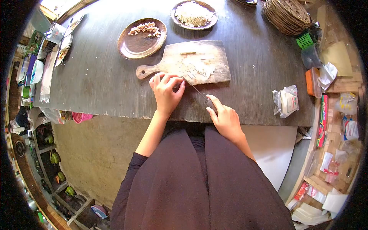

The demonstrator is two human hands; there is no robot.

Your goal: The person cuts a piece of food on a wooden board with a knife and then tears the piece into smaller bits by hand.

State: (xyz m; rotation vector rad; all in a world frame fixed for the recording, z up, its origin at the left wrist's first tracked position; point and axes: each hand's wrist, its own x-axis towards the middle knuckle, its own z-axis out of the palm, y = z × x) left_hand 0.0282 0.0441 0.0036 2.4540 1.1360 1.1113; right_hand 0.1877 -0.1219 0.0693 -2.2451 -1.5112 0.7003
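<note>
My right hand (227, 120) is closed around the dark handle of a knife (198, 91). The knife's thin blade points up and left, toward the near edge of a wooden cutting board (172, 50). By the blade's tip, my left hand (167, 92) has its fingers curled and thumb drawn in; whatever lies between them is too small to make out. Pale thin strips (203, 68) lie heaped on the board, with a few loose sticks (188, 53) beyond them. The board's handle extends left, just past my left fingers.
Behind the board stand a brown plate (134, 45) with chopped pieces and another plate (211, 25) of pale shreds. A plastic-wrapped package (286, 101) lies at the right, near an orange container (312, 82). Woven baskets (287, 17) are stacked at the back right of the dark table (99, 80).
</note>
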